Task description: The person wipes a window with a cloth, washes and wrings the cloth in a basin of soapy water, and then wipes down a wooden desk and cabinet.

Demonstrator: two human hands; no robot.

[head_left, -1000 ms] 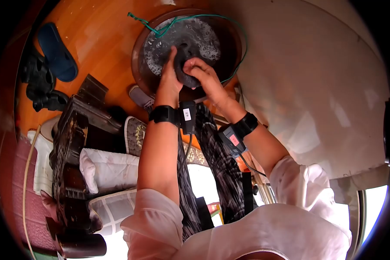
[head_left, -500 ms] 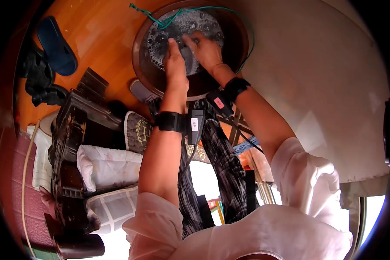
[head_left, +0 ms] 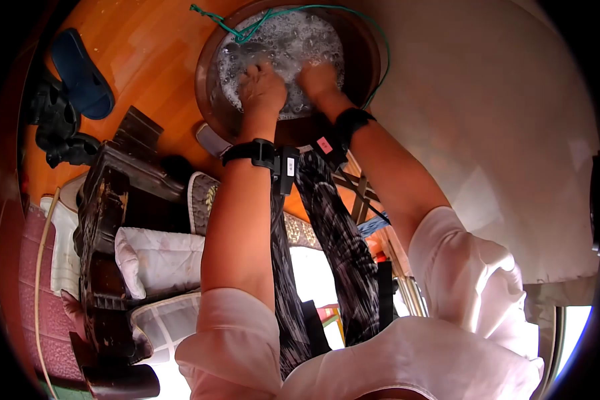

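A round brown basin (head_left: 210, 83) holds foamy, sudsy water (head_left: 280, 40). My left hand (head_left: 263, 88) is at the left part of the water, its fingers bent down into the suds and partly hidden. To its right, my right hand (head_left: 319, 79) dips into the foam, its fingers under the suds and blurred. The dark cloth is not visible now; whether either hand holds it under the water cannot be made out. A green cord (head_left: 247, 32) lies over the basin's rim.
Blue slipper (head_left: 81, 73) and black sandals (head_left: 55, 123) lie on the wooden floor (head_left: 147, 40) at left. A dark carved wooden chair (head_left: 110, 220) with cushions (head_left: 163, 260) stands nearer. A pale covered surface (head_left: 487, 147) borders the basin at right.
The dark cloth that both hands held above the basin has gone from sight. Both hands moved forward into the suds; in the last half second the left turned knuckles up and the right sank lower.
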